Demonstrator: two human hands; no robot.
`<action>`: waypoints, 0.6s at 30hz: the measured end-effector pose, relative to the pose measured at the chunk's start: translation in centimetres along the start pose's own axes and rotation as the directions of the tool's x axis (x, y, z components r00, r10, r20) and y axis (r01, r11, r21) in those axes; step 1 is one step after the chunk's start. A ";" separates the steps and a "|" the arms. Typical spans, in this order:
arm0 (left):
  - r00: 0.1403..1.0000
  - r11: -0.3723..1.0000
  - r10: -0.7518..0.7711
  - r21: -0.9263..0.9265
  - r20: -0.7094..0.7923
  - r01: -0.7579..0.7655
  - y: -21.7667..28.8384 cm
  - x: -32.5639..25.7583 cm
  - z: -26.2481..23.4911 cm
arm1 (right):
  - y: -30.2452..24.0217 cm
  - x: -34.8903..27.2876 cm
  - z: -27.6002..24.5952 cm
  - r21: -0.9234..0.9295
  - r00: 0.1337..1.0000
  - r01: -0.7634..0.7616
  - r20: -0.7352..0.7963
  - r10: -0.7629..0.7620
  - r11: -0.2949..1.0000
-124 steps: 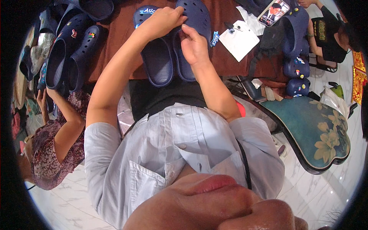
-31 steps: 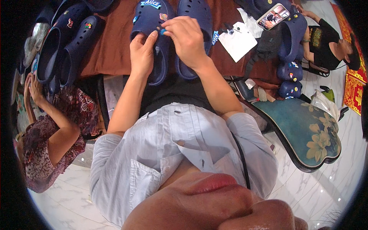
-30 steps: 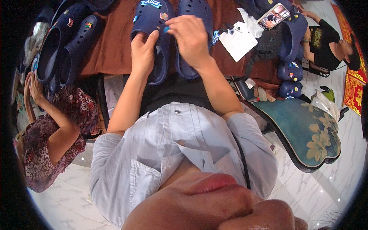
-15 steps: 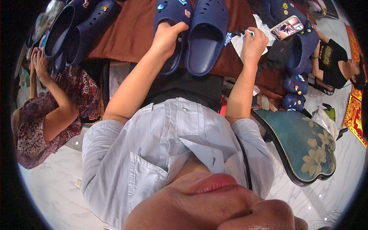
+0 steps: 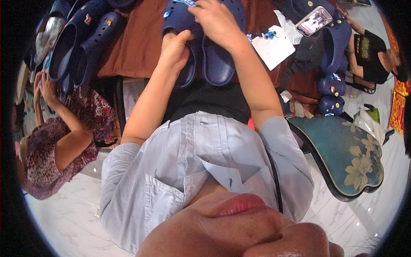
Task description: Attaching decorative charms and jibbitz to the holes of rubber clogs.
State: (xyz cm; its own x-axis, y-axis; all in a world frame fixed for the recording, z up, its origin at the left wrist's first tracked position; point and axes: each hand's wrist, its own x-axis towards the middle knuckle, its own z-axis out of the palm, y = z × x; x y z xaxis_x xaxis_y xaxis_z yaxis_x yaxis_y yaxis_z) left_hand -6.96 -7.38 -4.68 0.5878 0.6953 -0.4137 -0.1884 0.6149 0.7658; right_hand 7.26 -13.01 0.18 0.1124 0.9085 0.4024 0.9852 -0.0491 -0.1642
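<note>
Has slip-on navy foam clog (image 5: pixel 177 19) heel-nearest on brown-draped table (image 5: pixel 132 47), presumably for easy access. Seems to brace it from inside with bare left hand (image 5: pixel 174 49); cannot tell whether clenched. Reaches over its upper with bare right hand (image 5: pixel 217 25); cannot tell whether pinching anything.

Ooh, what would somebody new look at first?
Probably the two dark-blue, rubbery, holed clogs, top centre, with the left hand at one's opening and the right hand over them. Next, the teal flowered cushion at right, and the lit, white-edged phone, upper right.
</note>
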 end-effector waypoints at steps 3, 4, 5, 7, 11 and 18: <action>1.000 0.998 0.021 -0.067 -0.013 -0.021 0.8 -0.7 1.1 | 0.0 -0.5 0.5 0.077 0.993 0.009 -0.122 0.001 0.997; 0.999 0.991 0.041 -0.123 -0.016 -0.043 1.0 -0.8 1.4 | 0.2 -0.6 0.5 0.070 0.993 0.005 -0.119 0.003 0.998; 0.999 0.994 0.040 -0.104 0.016 -0.038 1.0 -0.7 1.3 | 0.4 -0.6 0.4 0.091 0.993 -0.012 -0.119 0.023 0.996; 1.000 0.993 0.011 -0.120 0.008 -0.010 0.9 -0.3 0.7 | 0.1 -0.4 0.1 0.118 0.992 -0.030 -0.115 0.043 0.993; 1.000 0.988 0.007 -0.153 0.001 -0.007 1.7 -0.7 1.2 | 0.1 -0.3 -0.6 0.186 0.991 -0.030 -0.120 0.053 0.982; 0.994 0.981 -0.037 -0.187 0.099 0.055 1.7 -0.6 0.5 | -0.5 -0.4 -0.9 0.161 0.991 -0.002 -0.130 0.024 0.987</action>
State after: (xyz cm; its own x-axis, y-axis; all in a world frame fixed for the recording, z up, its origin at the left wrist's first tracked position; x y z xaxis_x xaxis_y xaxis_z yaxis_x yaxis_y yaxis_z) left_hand -7.20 -6.92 -2.90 0.6696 0.6317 -0.3907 -0.2999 0.7111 0.6359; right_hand 6.85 -13.70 0.94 0.1516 0.8453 0.5124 0.9512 0.0163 -0.3083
